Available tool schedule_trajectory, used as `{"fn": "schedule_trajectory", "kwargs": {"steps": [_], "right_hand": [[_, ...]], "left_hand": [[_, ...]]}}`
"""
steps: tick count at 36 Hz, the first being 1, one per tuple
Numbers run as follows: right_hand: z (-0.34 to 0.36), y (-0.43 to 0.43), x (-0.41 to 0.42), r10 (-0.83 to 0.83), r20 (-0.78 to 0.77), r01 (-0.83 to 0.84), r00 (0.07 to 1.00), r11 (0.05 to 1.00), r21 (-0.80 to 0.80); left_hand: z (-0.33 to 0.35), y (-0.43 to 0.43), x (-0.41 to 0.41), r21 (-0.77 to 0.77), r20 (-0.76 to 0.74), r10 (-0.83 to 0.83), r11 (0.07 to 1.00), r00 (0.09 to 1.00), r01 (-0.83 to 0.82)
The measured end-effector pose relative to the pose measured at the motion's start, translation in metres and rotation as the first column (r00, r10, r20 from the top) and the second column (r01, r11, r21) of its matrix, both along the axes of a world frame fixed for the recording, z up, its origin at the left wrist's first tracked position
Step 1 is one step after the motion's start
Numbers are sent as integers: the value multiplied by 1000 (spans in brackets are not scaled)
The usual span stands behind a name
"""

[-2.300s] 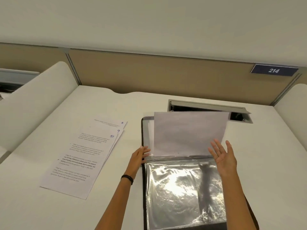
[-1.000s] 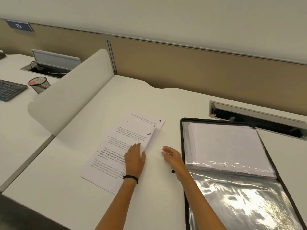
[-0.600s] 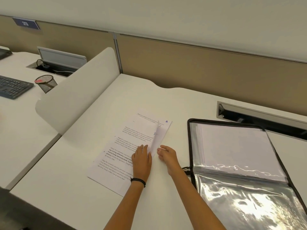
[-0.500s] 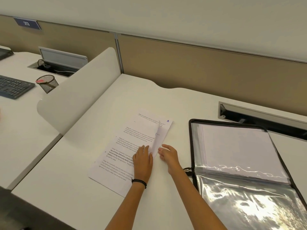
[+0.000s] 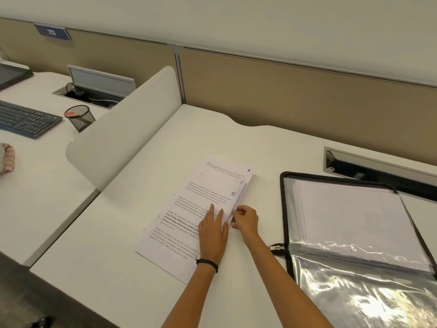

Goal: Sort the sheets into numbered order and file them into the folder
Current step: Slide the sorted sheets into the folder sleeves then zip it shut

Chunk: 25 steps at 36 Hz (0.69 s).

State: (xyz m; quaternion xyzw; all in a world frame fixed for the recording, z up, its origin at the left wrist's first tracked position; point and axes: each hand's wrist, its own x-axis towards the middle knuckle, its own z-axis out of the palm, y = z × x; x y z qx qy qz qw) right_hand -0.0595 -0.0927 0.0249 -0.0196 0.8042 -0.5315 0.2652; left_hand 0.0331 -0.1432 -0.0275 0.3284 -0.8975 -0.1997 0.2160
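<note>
A fanned stack of thin white printed sheets point(image 5: 189, 216) lay slantwise on the smooth, matte white desk point(image 5: 106, 268). Their staggered top-right corners showed handwritten blue numbers 8, 9 and 10. At 3 o'clock from the stack lay the open folder point(image 5: 282, 209), rectangular with a narrow black border. Its far half held white pages behind clear plastic, and its near half was a glossy, wrinkled clear sleeve point(image 5: 366, 301) throwing bright glare. The left hand point(image 5: 212, 233), with a thin black band point(image 5: 208, 262) round its wrist, lay palm down on the top sheet, fingers straight and close together, pointing toward 12 o'clock. Just beside it at 3 o'clock, the right hand point(image 5: 244, 220) was curled, its fingers pinching the right edge of the upper sheets, which stood slightly raised there. Both forearms reached in from 6 o'clock. At 10 o'clock, past a rounded white divider panel point(image 5: 123, 129), stood a black wire-mesh pen cup point(image 5: 80, 117) and a dark keyboard point(image 5: 26, 119).
</note>
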Motion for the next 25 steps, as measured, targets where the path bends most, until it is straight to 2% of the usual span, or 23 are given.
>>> {"fn": "schedule_trajectory", "kwargs": {"steps": [9, 15, 19, 22, 25], "right_hand": [[3, 3, -2, 29, -86, -23, 996, 997, 71], [7, 19, -6, 8, -147, 5, 989, 996, 93], [13, 39, -11, -38, -176, 50, 984, 997, 66], [18, 56, -12, -96, -183, 103, 978, 994, 30], [21, 74, -12, -140, -199, 147, 970, 989, 19]], "left_hand": [[-3, -7, 5, -72, 65, -21, 997, 998, 26], [1, -8, 5, -11, 147, -42, 999, 988, 44], [0, -8, 4, 38, 114, -35, 999, 993, 30], [6, -5, 4, 137, 146, -23, 991, 989, 3], [13, -3, 2, 155, 166, -22, 988, 986, -4]]}}
